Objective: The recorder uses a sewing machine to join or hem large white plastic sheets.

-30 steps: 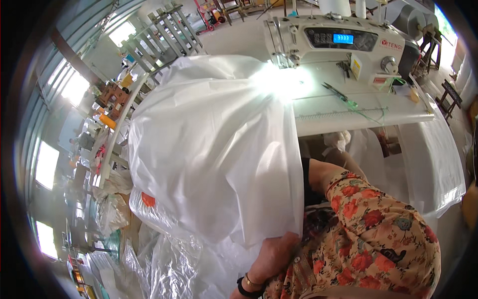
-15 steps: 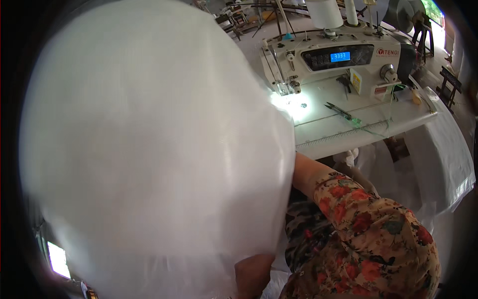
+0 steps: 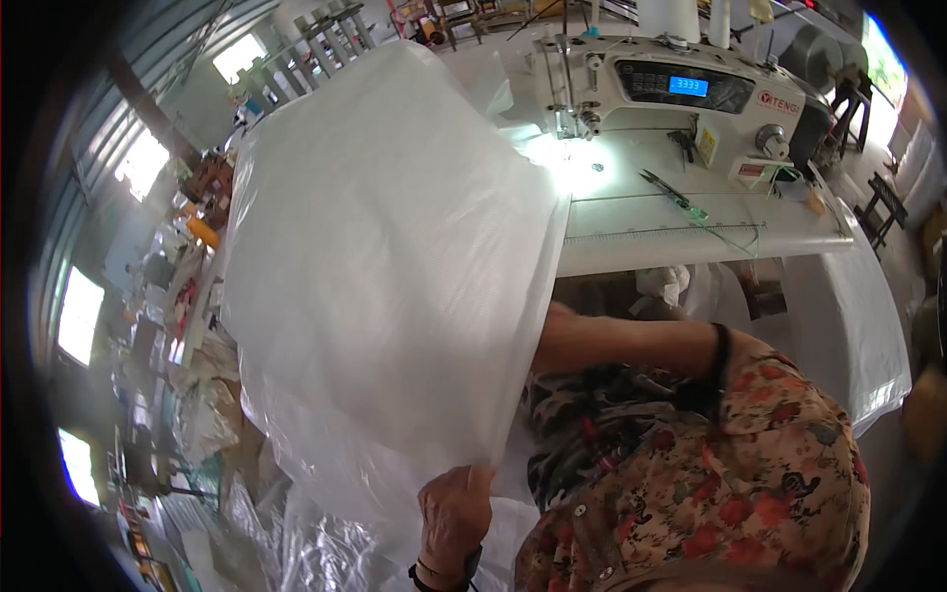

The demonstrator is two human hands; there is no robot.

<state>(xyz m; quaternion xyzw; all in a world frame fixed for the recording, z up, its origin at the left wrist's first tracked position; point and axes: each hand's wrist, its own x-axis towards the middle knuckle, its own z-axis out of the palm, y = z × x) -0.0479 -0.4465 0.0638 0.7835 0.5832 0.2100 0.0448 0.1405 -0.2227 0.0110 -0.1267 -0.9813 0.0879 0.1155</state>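
Note:
A large sheet of whitish translucent plastic film (image 3: 385, 257) is held up in front of me, its far end beside the sewing machine's needle area. Low in the view, my left hand (image 3: 457, 508) is closed on the sheet's near edge, back of the hand showing and a dark band at the wrist. My right arm reaches in from the right, and my right hand (image 3: 554, 331) goes behind the sheet's right edge; its fingers are hidden. The white sewing machine (image 3: 641, 109) stands beyond, its lamp lit and its small display glowing blue.
Thread snips (image 3: 675, 193) with a green cord lie on the machine's white table (image 3: 641, 242), which has a ruler strip along its front. White thread cones (image 3: 668, 18) stand at the back. Crumpled clear plastic (image 3: 330, 548) lies lower left. More film (image 3: 853, 306) hangs over the table's right end.
The sheet has come down and away from the view, uncovering the room at left. My left hand is now in fuller view, higher up. My right forearm has swung to lie more level.

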